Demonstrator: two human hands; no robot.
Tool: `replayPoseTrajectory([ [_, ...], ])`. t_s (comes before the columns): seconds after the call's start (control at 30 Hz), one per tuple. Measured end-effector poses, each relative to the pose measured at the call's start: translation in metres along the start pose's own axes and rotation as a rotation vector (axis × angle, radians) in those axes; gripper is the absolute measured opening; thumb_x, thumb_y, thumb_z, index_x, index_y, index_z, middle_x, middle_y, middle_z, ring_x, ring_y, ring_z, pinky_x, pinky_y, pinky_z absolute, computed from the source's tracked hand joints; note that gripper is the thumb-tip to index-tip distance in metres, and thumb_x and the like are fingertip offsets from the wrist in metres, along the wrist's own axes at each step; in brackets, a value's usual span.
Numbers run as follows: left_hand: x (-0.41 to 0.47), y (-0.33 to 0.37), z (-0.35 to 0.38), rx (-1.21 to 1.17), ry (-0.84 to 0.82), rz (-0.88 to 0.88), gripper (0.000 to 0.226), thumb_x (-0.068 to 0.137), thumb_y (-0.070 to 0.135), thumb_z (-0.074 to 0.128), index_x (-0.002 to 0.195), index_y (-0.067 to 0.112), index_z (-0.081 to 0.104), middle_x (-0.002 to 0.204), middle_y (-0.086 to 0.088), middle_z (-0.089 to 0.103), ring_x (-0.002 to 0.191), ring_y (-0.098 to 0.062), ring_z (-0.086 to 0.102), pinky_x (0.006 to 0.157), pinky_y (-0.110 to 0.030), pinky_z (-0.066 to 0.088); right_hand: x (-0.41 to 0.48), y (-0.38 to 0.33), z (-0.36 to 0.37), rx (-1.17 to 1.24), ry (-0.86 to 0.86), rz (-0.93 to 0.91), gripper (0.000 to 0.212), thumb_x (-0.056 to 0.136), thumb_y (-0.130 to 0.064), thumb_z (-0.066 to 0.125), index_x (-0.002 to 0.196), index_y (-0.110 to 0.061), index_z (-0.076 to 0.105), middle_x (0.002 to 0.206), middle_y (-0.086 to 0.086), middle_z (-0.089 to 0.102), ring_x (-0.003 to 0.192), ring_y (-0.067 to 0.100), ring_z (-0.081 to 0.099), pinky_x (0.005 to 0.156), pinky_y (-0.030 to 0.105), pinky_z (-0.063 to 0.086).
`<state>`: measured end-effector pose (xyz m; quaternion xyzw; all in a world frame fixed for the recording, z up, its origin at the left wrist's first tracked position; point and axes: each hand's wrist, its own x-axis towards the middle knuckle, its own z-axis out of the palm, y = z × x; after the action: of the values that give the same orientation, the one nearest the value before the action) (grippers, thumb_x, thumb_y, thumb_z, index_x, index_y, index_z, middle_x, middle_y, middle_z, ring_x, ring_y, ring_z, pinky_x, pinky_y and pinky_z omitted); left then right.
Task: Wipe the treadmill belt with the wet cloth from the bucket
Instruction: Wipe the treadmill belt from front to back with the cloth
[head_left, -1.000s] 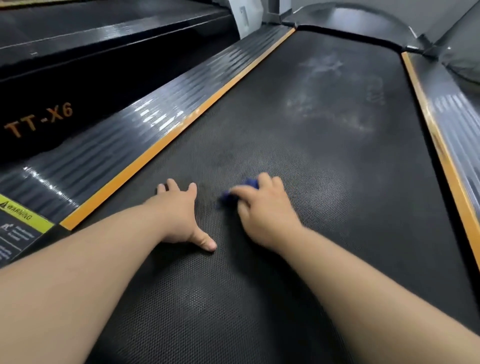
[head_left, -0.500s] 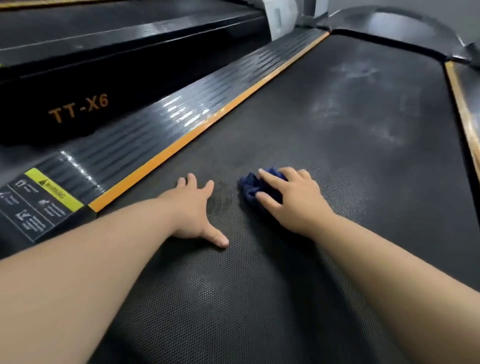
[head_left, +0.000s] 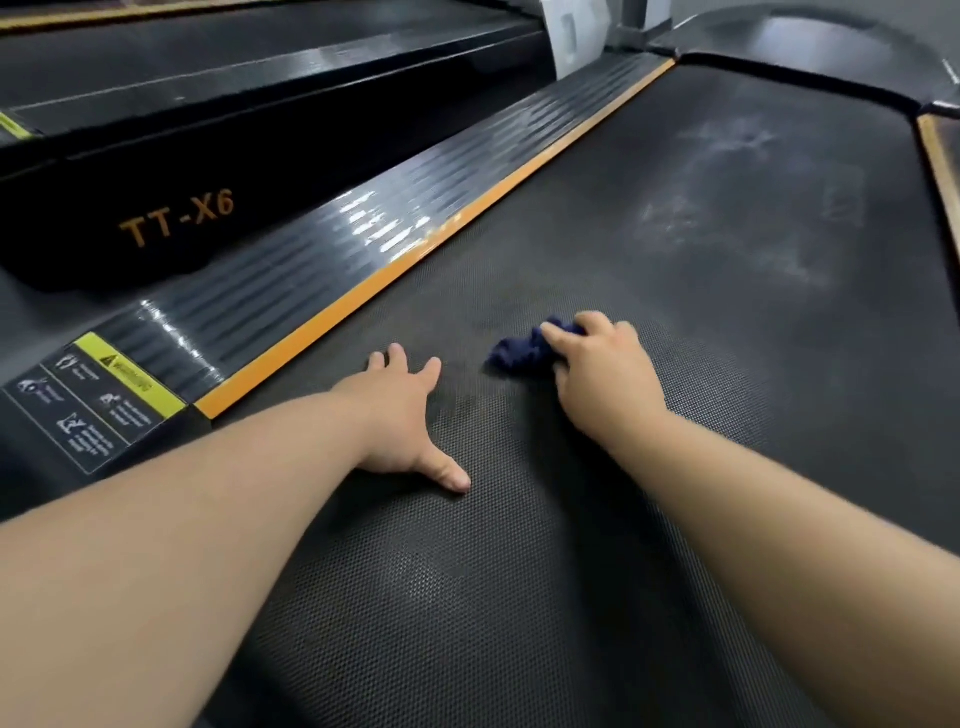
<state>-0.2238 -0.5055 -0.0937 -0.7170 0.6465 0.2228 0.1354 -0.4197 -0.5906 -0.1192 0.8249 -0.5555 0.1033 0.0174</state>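
a: where is the cloth (head_left: 519, 354) now?
b: on the treadmill belt (head_left: 519, 597), bunched under the person's right hand (head_left: 605, 376), whose fingers curl over it and pinch it down. more blue shows than a second ago.
a: and the left hand (head_left: 402, 415)?
b: flat on the belt, fingers spread, holding nothing; it has stayed put.
a: has the wipe advanced?
b: the right hand seems slightly farther up the belt, though the camera shifted too, so that is unsure. pale dusty marks (head_left: 727, 218) ahead look untouched, so much is probably left.
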Motion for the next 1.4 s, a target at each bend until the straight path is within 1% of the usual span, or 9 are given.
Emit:
replayPoseTrajectory([
  [0.13,-0.002,-0.003,0.005,-0.023,0.032,0.002,0.141,0.048,0.078,0.069,0.150,0.025,-0.013,0.157,-0.007,-0.018,0.145,-0.025,-0.010,0.115,-0.046,0.022,0.052,-0.011,0.009,0.103,-0.083,0.145,0.035,0.095,-0.025,0.047,0.129,-0.028,0.055,0.135,0.003,0.038,0.115,0.033,0.036,0.091,0.034,0.039],
  [0.4,-0.008,0.001,0.010,-0.053,0.090,-0.047,0.145,0.048,0.075,0.073,0.150,0.018,-0.014,0.157,-0.010,-0.017,0.145,-0.027,-0.010,0.115,-0.044,0.015,-0.024,-0.021,0.007,0.166,-0.054,-0.399,0.036,0.094,-0.032,0.051,0.129,-0.034,0.058,0.142,-0.009,0.043,0.107,0.026,0.044,0.099,0.030,0.034],
  [0.5,-0.012,0.004,0.013,-0.092,0.098,-0.165,0.149,0.046,0.076,0.073,0.149,0.016,-0.015,0.157,-0.015,-0.016,0.145,-0.030,-0.008,0.116,-0.043,0.010,0.025,-0.011,0.023,0.159,0.011,-0.244,0.034,0.091,-0.028,0.054,0.123,-0.035,0.062,0.138,-0.005,0.049,0.115,0.032,0.047,0.100,0.034,0.036],
  [0.63,-0.015,-0.006,0.014,-0.044,0.090,-0.149,0.143,0.045,0.087,0.061,0.151,0.020,-0.008,0.158,-0.010,-0.012,0.146,-0.024,-0.003,0.114,-0.044,0.020,0.050,-0.025,0.029,0.155,0.044,-0.001,0.030,0.095,-0.032,0.049,0.121,-0.027,0.064,0.133,0.000,0.048,0.112,0.032,0.038,0.096,0.035,0.039],
  [0.87,-0.023,-0.023,0.006,0.002,0.144,-0.092,0.125,0.059,0.082,0.059,0.152,0.022,0.002,0.160,0.003,-0.004,0.146,-0.017,0.011,0.113,-0.038,0.027,-0.030,-0.049,0.012,0.245,0.030,-0.424,0.030,0.089,-0.034,0.060,0.117,-0.030,0.067,0.122,-0.001,0.056,0.095,0.029,0.046,0.089,0.031,0.039],
  [1.07,-0.016,-0.026,0.010,-0.063,0.072,-0.041,0.123,0.067,0.075,0.058,0.150,0.016,-0.010,0.157,-0.001,-0.017,0.146,-0.020,-0.009,0.118,-0.040,0.010,0.051,-0.036,0.029,0.214,0.079,0.077,0.029,0.094,-0.036,0.050,0.118,-0.033,0.065,0.131,-0.003,0.046,0.112,0.030,0.035,0.097,0.034,0.036],
  [1.13,-0.016,-0.026,0.005,-0.045,0.043,-0.040,0.123,0.068,0.076,0.056,0.151,0.015,-0.010,0.157,-0.003,-0.017,0.146,-0.021,-0.008,0.116,-0.039,0.011,0.041,-0.052,0.027,0.244,0.039,0.033,0.028,0.094,-0.036,0.049,0.116,-0.034,0.066,0.129,-0.004,0.046,0.111,0.028,0.035,0.097,0.032,0.035],
  [1.27,-0.016,-0.029,0.009,-0.040,0.092,-0.033,0.124,0.065,0.078,0.058,0.151,0.015,-0.007,0.158,-0.002,-0.013,0.146,-0.018,-0.006,0.116,-0.037,0.014,-0.002,-0.065,0.017,0.270,0.000,-0.319,0.030,0.093,-0.035,0.053,0.121,-0.037,0.063,0.126,-0.006,0.049,0.106,0.027,0.039,0.097,0.030,0.033],
  [1.4,-0.017,-0.031,0.012,-0.045,0.096,-0.038,0.126,0.061,0.082,0.056,0.152,0.020,-0.006,0.158,0.003,-0.012,0.146,-0.016,-0.004,0.116,-0.039,0.016,0.051,-0.046,0.019,0.197,0.003,-0.044,0.031,0.094,-0.034,0.052,0.123,-0.039,0.061,0.133,-0.004,0.045,0.117,0.029,0.034,0.100,0.035,0.033],
])
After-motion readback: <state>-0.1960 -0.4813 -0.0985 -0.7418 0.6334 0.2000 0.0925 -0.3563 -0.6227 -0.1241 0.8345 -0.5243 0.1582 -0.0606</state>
